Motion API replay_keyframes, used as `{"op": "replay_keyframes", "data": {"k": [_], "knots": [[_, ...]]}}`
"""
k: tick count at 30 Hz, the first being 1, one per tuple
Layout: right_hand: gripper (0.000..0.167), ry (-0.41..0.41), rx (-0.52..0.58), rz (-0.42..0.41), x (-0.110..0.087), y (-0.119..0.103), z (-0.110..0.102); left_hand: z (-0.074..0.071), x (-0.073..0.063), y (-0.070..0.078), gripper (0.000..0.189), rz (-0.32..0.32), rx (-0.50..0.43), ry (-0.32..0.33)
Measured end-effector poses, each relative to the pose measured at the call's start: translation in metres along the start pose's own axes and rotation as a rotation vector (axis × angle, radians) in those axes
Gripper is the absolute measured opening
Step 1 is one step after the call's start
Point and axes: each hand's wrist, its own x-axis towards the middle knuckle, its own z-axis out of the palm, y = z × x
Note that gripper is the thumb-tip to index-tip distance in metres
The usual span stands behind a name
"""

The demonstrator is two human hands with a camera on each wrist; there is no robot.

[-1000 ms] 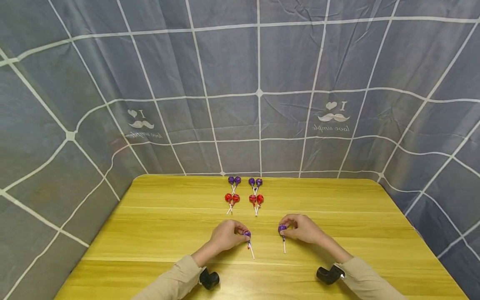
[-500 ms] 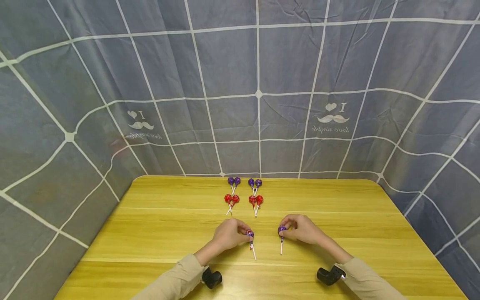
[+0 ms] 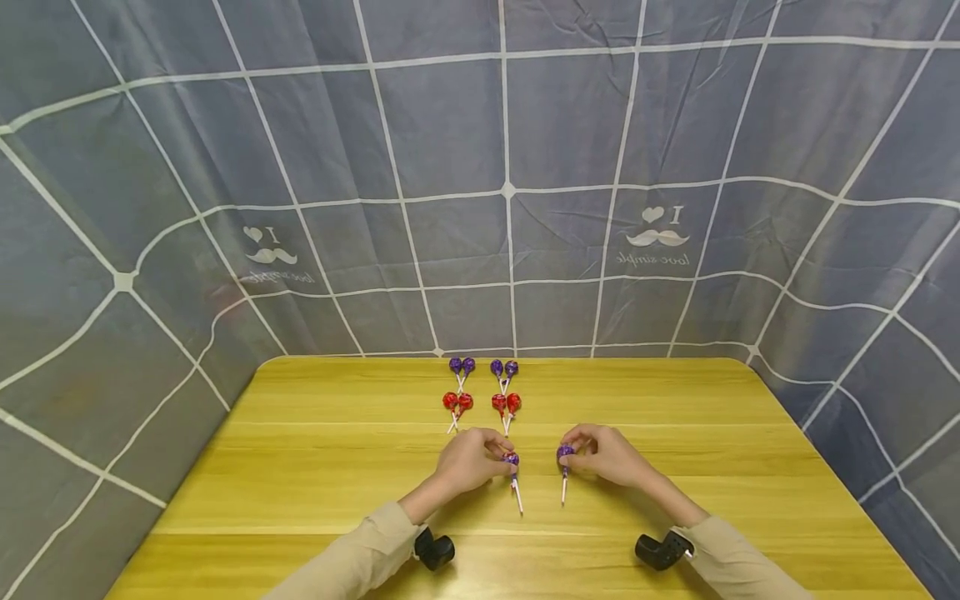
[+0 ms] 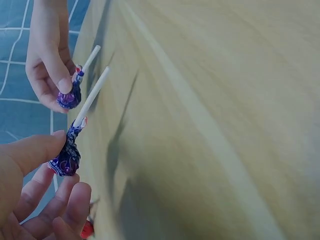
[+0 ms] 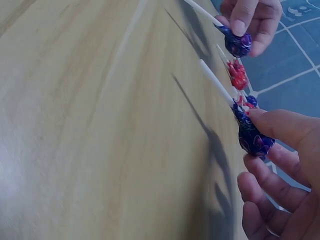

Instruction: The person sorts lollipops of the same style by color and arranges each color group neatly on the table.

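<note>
Between thumb and fingers my left hand pinches a purple-wrapped lollipop by its candy head, the white stick pointing toward me. My right hand pinches a second purple lollipop in the same way, a short distance to the right. Both are held just over the wooden table, their shadows falling on it. Beyond the hands lie two crossed pairs of red lollipops, left pair and right pair. Farther back are two crossed pairs of purple lollipops, left pair and right pair.
The yellow wooden table ends at a grey curtain with white grid lines, which also hangs along both sides. A black wrist camera sits on the left wrist, another black camera on the right.
My left hand has moved right with its purple lollipop, closing the gap to the other one. The right hand stays almost in place, still holding its lollipop. The head view has shifted slightly.
</note>
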Motion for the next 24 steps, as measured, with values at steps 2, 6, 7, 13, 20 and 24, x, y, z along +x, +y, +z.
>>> {"op": "replay_keyframes", "data": {"k": [2,6,7,13,20,24], "knots": [[0.027,0.01,-0.014,-0.001,0.001,-0.001,-0.003,0.0,0.003,0.004,0.022,0.008,0.004,0.008],[0.029,0.035,-0.041,-0.003,0.004,-0.004,-0.009,0.0,0.011,0.013,0.022,0.028,0.006,0.012],[0.03,0.04,-0.046,-0.003,0.004,-0.004,-0.01,0.0,0.013,0.015,0.022,0.035,0.005,0.014],[0.03,0.107,-0.056,0.013,0.007,-0.004,-0.022,-0.003,0.026,0.026,0.023,0.053,-0.025,0.031],[0.026,0.149,-0.051,0.031,0.015,-0.01,-0.032,-0.016,0.044,0.035,0.025,0.021,-0.105,0.056],[0.026,0.157,-0.067,0.036,0.021,-0.012,-0.038,-0.025,0.058,0.038,0.025,-0.008,-0.137,0.079]]}}
